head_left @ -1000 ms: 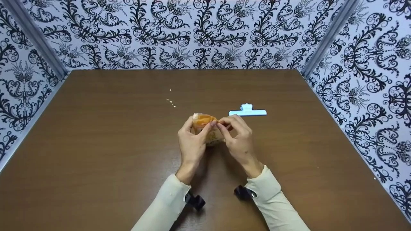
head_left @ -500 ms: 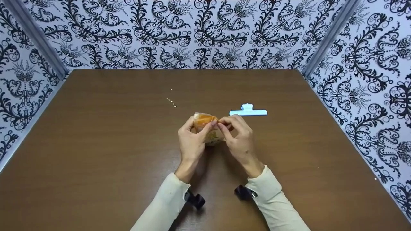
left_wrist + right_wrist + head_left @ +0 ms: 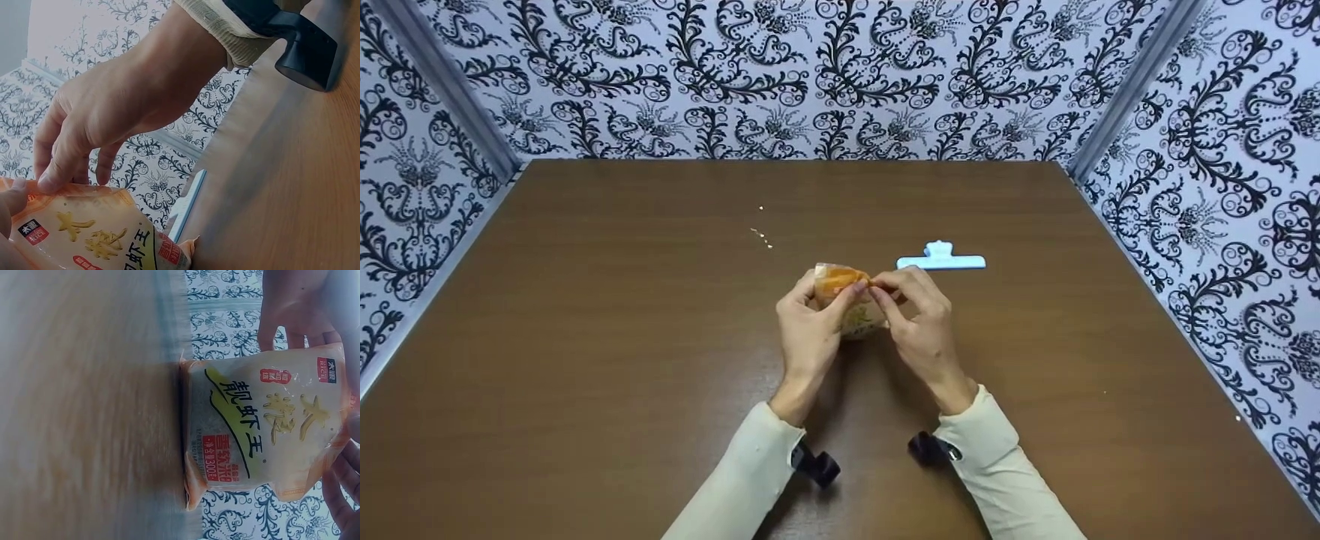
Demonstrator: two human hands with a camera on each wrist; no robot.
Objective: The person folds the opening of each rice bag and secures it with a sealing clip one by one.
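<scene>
A plastic food bag with an orange top stands upright between my hands in the head view. Its printed front, with gold and black Chinese characters, shows in the left wrist view as the bag and in the right wrist view as the bag. My left hand grips the bag's top on its left side, thumb over the front. With thumb and fingertips, my right hand pinches the top edge at the right. Just beyond the right hand lies a light blue bag clip.
The brown wooden table carries a few small pale crumbs left of the bag, toward the back. Patterned panels enclose the back and both sides. A black wrist camera hangs from the left sleeve.
Both hands keep their hold on the bag's top, with hardly any movement. The whole head view has shifted very slightly.
</scene>
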